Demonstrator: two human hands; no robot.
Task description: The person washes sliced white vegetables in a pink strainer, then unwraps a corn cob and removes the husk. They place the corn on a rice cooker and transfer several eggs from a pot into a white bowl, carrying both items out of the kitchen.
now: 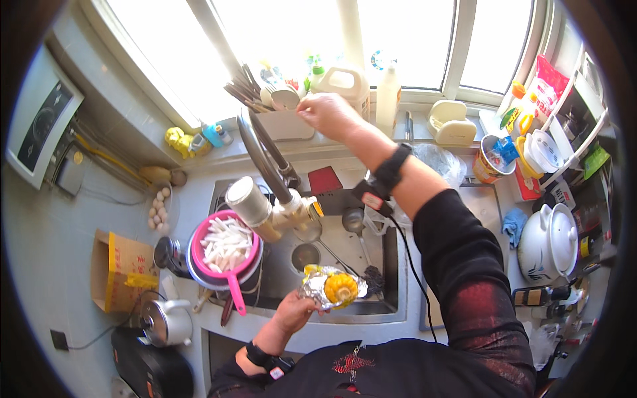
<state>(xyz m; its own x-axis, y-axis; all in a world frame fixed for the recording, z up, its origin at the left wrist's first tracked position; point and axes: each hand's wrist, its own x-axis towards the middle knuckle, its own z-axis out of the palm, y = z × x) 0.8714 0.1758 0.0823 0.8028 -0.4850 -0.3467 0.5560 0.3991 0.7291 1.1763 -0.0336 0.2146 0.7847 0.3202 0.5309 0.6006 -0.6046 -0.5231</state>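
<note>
My left hand (294,309) grips a piece of corn on the cob (341,288) wrapped in crumpled aluminium foil (318,287), above the near edge of the sink. The cob's cut end and yellow kernels show out of the foil. My right hand (323,112) is stretched out towards the windowsill, by a utensil holder (286,125) with chopsticks (246,92) and a rounded utensil head (285,98) in it. Its fingertips are drawn together beside that utensil; whether they hold or touch anything cannot be told.
A tall faucet (266,154) with a filter rises over the steel sink (358,313), where ladles (354,221) lie. Left of it, a pink strainer (234,272) holds white strips. A kettle (166,323) and eggs (159,209) stand further left; a white pot (540,244) stands right.
</note>
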